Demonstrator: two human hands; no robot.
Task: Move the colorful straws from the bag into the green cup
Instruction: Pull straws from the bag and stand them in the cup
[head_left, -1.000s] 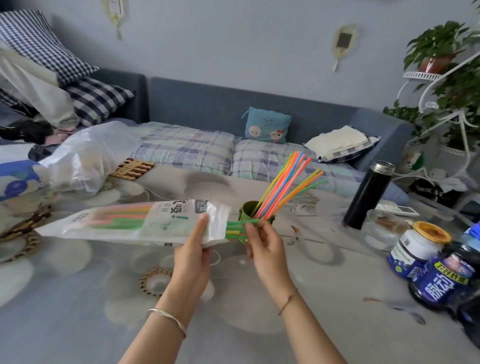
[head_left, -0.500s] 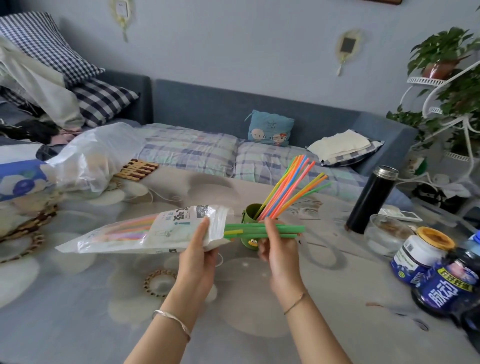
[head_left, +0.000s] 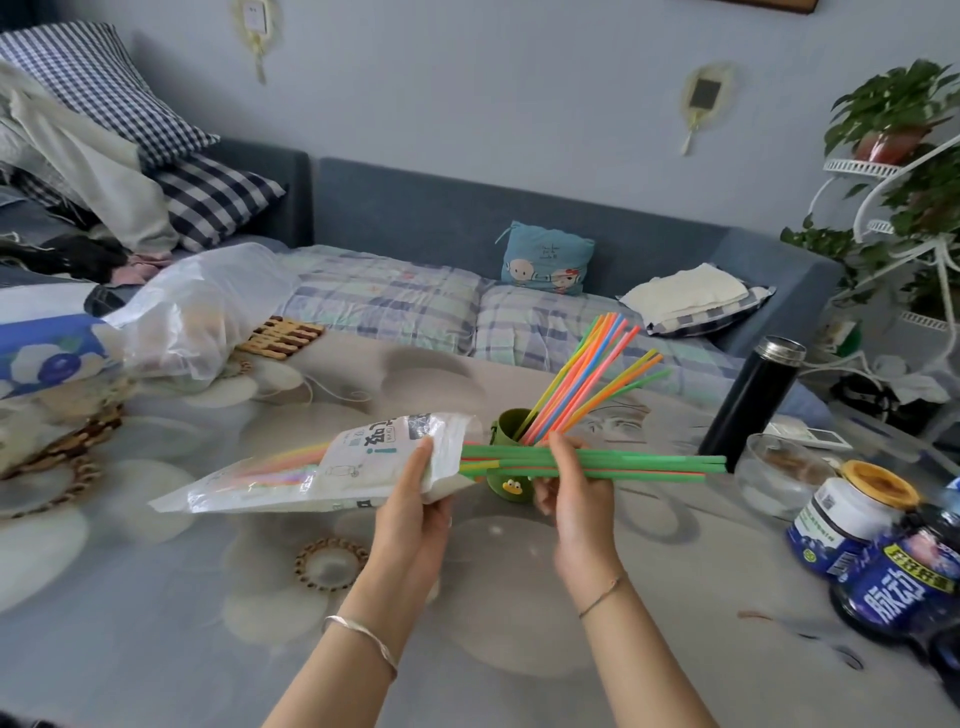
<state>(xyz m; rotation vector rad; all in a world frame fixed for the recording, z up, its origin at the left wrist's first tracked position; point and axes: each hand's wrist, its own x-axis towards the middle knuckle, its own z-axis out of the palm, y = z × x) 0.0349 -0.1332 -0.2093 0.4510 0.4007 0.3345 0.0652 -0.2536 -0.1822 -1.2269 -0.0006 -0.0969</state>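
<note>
My left hand (head_left: 415, 499) grips the open mouth of a white plastic straw bag (head_left: 322, 467), held level above the table with several coloured straws still inside. My right hand (head_left: 574, 491) pinches a bunch of mostly green straws (head_left: 649, 464), drawn out sideways to the right; their left ends still reach the bag's mouth. Behind both hands stands the green cup (head_left: 506, 426) with a small duck figure, holding several orange, pink, blue and yellow straws (head_left: 587, 379) that lean to the right.
A black thermos (head_left: 750, 397), a glass bowl (head_left: 779, 475), a jar with a yellow lid (head_left: 852, 509) and dark blue bottles (head_left: 898, 587) crowd the right side. A crumpled clear plastic bag (head_left: 197, 312) and a wooden trivet (head_left: 283, 335) lie at the left. A sofa runs behind the table.
My right hand has pulled the green straw bunch well further out of the bag toward the right. My left hand has kept hold of the bag, lifting it slightly.
</note>
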